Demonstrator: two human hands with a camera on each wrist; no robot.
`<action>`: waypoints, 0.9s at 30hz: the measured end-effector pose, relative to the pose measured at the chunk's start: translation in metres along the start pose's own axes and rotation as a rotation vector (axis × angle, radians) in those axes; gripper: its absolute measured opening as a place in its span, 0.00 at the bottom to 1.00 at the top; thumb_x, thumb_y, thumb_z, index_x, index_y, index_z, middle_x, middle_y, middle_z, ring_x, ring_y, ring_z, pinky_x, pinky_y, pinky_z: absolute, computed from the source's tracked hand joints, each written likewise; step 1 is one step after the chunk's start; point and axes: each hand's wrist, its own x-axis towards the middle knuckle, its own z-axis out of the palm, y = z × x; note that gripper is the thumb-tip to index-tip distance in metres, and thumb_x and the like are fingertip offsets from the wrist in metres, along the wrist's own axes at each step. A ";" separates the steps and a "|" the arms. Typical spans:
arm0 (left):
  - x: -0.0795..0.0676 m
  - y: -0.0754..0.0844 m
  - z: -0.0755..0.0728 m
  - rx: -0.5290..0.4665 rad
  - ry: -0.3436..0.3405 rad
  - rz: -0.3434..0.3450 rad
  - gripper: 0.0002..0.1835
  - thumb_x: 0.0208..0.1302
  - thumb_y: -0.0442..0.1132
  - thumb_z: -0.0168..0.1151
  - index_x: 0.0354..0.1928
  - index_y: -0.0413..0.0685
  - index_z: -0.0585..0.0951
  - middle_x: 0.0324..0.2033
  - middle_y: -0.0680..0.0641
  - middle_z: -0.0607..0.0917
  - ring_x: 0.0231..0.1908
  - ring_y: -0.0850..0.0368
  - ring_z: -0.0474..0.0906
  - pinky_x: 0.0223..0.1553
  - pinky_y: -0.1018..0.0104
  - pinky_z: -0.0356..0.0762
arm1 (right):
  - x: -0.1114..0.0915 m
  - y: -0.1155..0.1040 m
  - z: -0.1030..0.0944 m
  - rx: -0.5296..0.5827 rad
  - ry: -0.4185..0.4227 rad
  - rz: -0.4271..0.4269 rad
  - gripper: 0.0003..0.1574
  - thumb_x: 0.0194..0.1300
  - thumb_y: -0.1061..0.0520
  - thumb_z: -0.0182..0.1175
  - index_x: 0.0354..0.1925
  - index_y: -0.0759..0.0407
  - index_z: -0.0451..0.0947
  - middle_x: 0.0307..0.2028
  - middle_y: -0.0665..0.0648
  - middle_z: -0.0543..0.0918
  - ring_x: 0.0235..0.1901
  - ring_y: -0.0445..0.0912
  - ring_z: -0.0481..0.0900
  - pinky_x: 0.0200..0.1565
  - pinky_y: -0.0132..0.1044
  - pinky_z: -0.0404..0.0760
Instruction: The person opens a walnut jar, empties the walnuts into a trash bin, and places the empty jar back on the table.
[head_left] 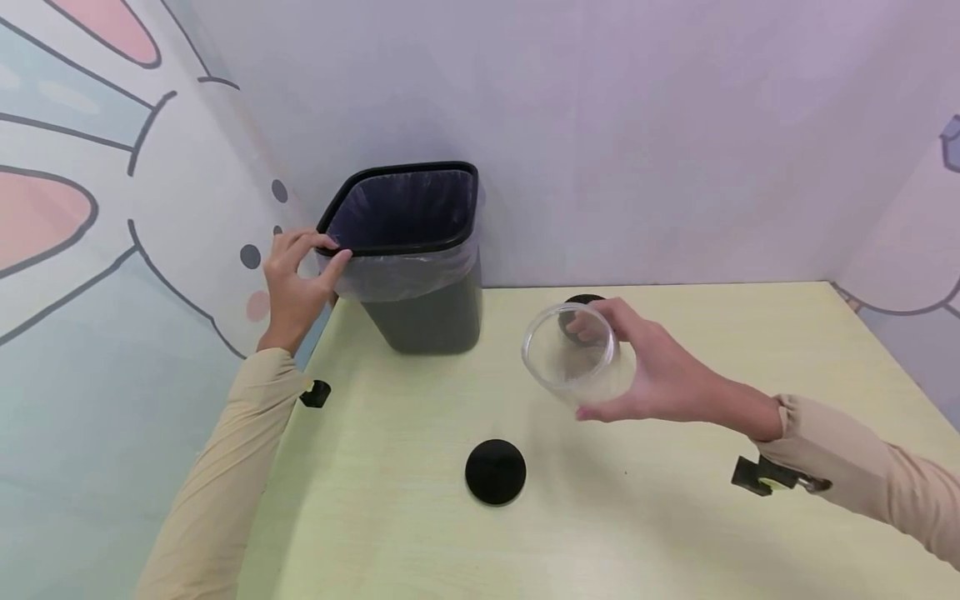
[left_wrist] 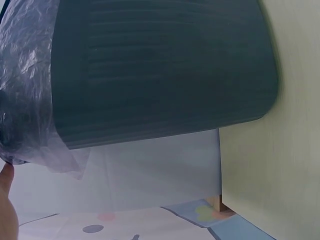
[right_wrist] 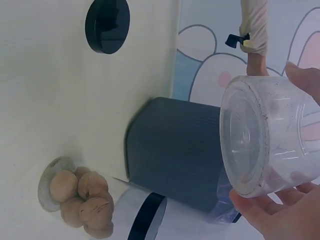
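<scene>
Pale walls (head_left: pixel 675 142) across the back, with cartoon drawings (head_left: pixel 52 217) down the left, and below, on to a light wooden table (head_left: pixel 375 517). At its rear left, a grey bin (head_left: pixel 442 321) with a black rim and a filmy bag (head_left: pixel 405 277) folded over the edge. Pinched at the near left corner of that rim by the left hand (head_left: pixel 296 287), with thumb and fingertips closed on it.

And over to the clear jar (right_wrist: pixel 275 135): clamped in the right hand (head_left: pixel 656 371), thumb on one side, fingers on the other, up above the table, to the right of the bin and apart from it. From the head, looking at the round mouth; from the right wrist, at the base instead, recessed, with a small dot in the middle and a scuffed edge. Shiny, colourless, see-through enough to make out fingers behind.

Visible only from the right wrist: brown walnuts (right_wrist: pixel 90 202) in a second jar (right_wrist: pixel 129 200), upright on the table under a black cap (right_wrist: pixel 149 217). From the head, just a dark disc, partly covered. Nearer the front, a round black lid (head_left: pixel 496 472), flat on the table. From the left wrist, faint ridges along the bin's side and crinkles in the bag, close up.
</scene>
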 end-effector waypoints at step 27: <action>0.002 0.008 -0.003 0.005 0.007 0.009 0.08 0.50 0.24 0.68 0.32 0.26 0.80 0.37 0.30 0.78 0.43 0.45 0.69 0.49 0.68 0.61 | -0.034 0.012 0.022 0.136 -0.096 0.041 0.61 0.31 0.44 0.81 0.60 0.53 0.59 0.53 0.50 0.76 0.51 0.45 0.75 0.49 0.43 0.74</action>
